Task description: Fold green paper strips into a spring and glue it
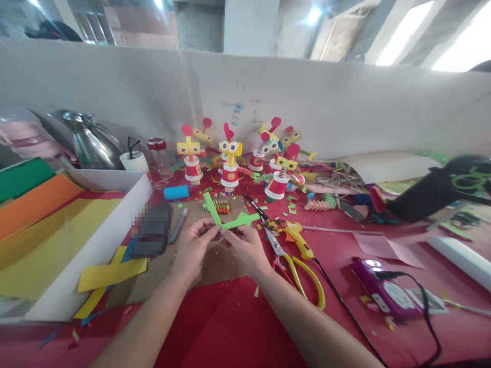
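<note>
head view: left hand (pixel 195 244) and right hand (pixel 247 246) clamp green strips (pixel 212 209) above the cardboard (pixel 225 268), their lengths seemingly not yet folded; assembled paper-cup figures (pixel 230 175) stand beyond it.

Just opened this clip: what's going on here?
A person is holding bright green paper with the left hand and right hand, over a piece of brown cardboard. Two lengths of it meet at an angle by the fingertips; whether they are joined is unclear. Behind stand several paper-cup figures with yellow heads. To the right, scissors and a yellow glue gun lie unheld.
</note>
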`<state>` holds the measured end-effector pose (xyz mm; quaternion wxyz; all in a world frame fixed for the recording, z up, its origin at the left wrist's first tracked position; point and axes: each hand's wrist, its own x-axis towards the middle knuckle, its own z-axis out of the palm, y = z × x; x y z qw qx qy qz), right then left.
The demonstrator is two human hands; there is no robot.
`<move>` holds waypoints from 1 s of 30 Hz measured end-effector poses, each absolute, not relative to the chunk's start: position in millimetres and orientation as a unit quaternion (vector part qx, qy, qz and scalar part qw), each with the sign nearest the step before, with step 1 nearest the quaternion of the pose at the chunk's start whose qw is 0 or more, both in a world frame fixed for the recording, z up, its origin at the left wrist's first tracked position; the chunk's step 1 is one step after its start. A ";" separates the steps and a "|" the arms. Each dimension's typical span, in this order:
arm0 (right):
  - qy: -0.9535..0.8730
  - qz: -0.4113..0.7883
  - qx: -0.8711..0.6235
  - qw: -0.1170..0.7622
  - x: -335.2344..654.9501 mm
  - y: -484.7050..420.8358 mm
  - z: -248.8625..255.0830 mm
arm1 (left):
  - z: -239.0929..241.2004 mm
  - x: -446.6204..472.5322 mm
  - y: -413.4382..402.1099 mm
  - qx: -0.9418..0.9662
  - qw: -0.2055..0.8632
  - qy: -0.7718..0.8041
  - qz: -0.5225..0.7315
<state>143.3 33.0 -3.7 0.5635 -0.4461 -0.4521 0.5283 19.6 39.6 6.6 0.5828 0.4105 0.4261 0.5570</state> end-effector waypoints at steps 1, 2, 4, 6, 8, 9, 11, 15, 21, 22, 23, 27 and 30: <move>-0.454 0.524 -0.450 0.563 143.1 33.2 -4.1 | 6.3 19.5 39.5 0.408 0.585 0.428 0.554; -0.453 0.520 -0.454 0.565 143.0 33.4 -4.4 | 5.8 19.5 39.5 0.406 0.587 0.431 0.552; -0.450 0.520 -0.456 0.566 143.1 33.6 -4.5 | 4.9 19.4 40.0 0.402 0.587 0.437 0.550; -0.455 0.520 -0.454 0.562 143.4 33.7 -4.3 | 4.0 19.2 40.8 0.406 0.580 0.442 0.551; -0.467 0.519 -0.449 0.559 143.6 33.8 -4.5 | 3.1 19.1 41.6 0.410 0.577 0.445 0.549; -0.473 0.518 -0.446 0.557 143.6 33.9 -4.7 | 2.5 19.2 41.8 0.409 0.578 0.444 0.550; -0.481 0.516 -0.440 0.556 143.2 34.3 -5.1 | 1.0 19.6 42.0 0.400 0.585 0.439 0.552; -0.480 0.512 -0.438 0.561 142.3 34.9 -3.3 | -1.8 21.2 41.1 0.383 0.600 0.420 0.563; -0.476 0.508 -0.450 0.560 142.9 34.6 -1.9 | -3.5 21.0 40.5 0.389 0.598 0.421 0.560; -0.480 0.505 -0.449 0.560 143.2 34.7 -2.9 | -3.5 20.8 40.7 0.387 0.600 0.423 0.558; -0.484 0.502 -0.447 0.560 143.5 34.9 -4.1 | -3.4 20.7 40.9 0.384 0.606 0.421 0.556; -0.485 0.502 -0.444 0.561 144.2 35.3 -7.8 | -1.7 19.8 41.6 0.361 0.635 0.396 0.557; -0.481 0.508 -0.443 0.561 144.0 34.7 -8.0 | 0.5 18.3 41.9 0.360 0.636 0.391 0.559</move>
